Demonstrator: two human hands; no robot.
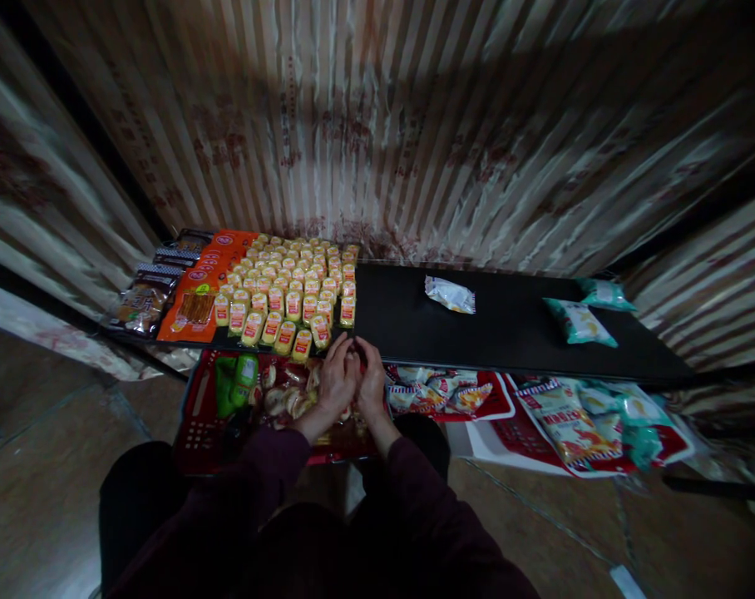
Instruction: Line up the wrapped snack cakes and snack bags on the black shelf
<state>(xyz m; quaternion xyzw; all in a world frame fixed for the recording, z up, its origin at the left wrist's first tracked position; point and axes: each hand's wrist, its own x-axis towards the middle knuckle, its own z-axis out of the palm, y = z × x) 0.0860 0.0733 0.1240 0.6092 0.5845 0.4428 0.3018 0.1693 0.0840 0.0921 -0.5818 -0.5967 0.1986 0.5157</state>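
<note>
My left hand (338, 379) and my right hand (371, 379) meet at the shelf's front edge, just above a red basket (194, 428). Their fingers curl inward toward each other, and whatever lies between them is too small and dark to make out. Rows of small yellow-wrapped snack packs (276, 298) cover the shelf just beyond my left hand. In the basket beneath are pale round pieces in clear wrapping (287, 401) and a bright green package (234, 383). My forearms hide part of the basket.
On the black shelf (408, 320) lie an orange bag (196, 291), brown snack bags (144, 299) at the left end, a white packet (451, 294) and teal packets (580, 323) toward the right. Below, more red baskets (505, 399) hold snack bags. Striped sheeting (377, 125) hangs behind.
</note>
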